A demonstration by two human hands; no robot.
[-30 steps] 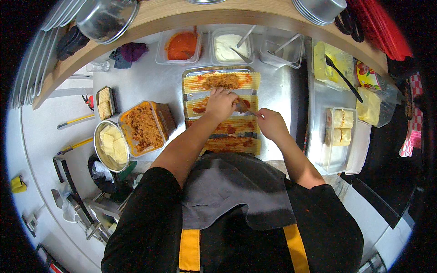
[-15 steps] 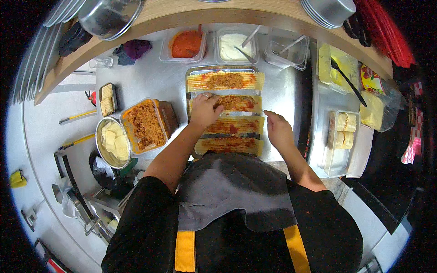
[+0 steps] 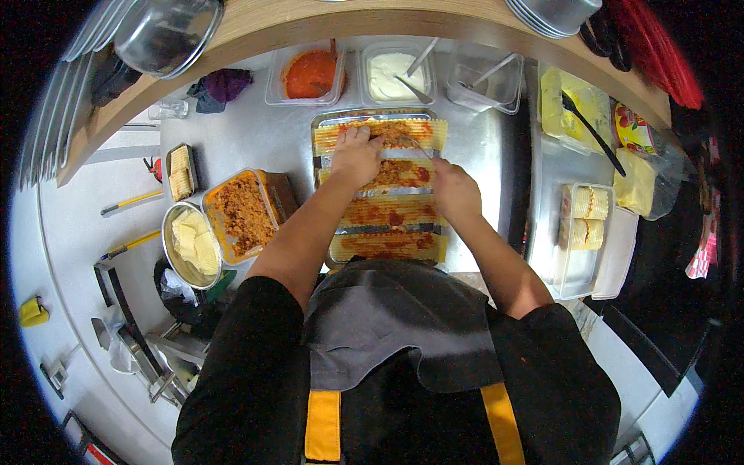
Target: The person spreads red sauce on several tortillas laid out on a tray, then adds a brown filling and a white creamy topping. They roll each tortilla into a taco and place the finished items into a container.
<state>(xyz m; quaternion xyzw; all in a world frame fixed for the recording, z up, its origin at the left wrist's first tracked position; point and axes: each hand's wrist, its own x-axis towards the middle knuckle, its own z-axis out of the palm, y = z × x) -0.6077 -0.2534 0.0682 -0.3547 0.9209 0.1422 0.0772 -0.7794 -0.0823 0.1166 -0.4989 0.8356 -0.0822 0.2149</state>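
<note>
Several ridged lasagna sheets [image 3: 387, 210] lie in rows across a metal tray [image 3: 318, 118], smeared with red sauce. Crumbled meat filling [image 3: 397, 172] covers the middle of the two farther rows. My left hand [image 3: 357, 157] rests on the farthest row, fingers apart, its fingertips touching the sheet beside the filling. On the right, my right hand [image 3: 456, 190] is closed around a thin metal utensil, apparently a spoon [image 3: 421, 147], whose far end reaches the filling of that same row. The spoon's tip is too small to make out.
Left of the tray stand a tub of meat filling [image 3: 242, 213] and a metal bowl of pasta sheets [image 3: 192, 240]. Behind it are tubs of red sauce [image 3: 308, 75] and white sauce [image 3: 394, 74]. A container with rolled pasta [image 3: 587, 225] stands right. A wooden shelf [image 3: 372, 22] overhangs the back.
Both hands have moved away from me, from the second row to the farthest row. My right hand has come in leftward over the tray, and the thin utensil now shows in it.
</note>
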